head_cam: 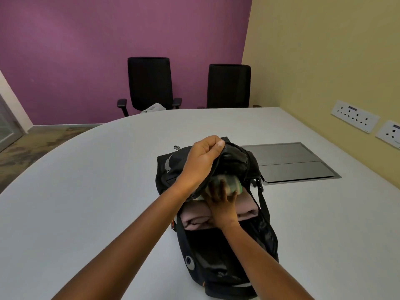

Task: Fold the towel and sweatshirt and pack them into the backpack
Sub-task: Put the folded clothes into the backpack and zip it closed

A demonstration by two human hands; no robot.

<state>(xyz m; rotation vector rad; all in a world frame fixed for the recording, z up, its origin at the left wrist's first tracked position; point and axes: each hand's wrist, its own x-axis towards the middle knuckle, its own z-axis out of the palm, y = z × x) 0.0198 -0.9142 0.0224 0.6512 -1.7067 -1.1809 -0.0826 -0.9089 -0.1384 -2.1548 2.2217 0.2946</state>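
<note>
A black backpack point(216, 263) lies on the white table point(86, 191) with its main compartment unzipped. My left hand point(203, 159) pinches the upper flap of the opening and holds it lifted. A folded pink sweatshirt point(194, 215) sits inside the compartment. My right hand point(220, 202) reaches into the opening, its fingers spread on a folded greenish towel point(232, 184) that lies deeper in than the sweatshirt. The towel is blurred and partly hidden under the flap.
A grey hatch panel point(290, 163) is set into the table right of the backpack. Two black office chairs point(151, 83) stand at the table's far edge. Wall sockets point(355, 115) line the yellow wall at the right.
</note>
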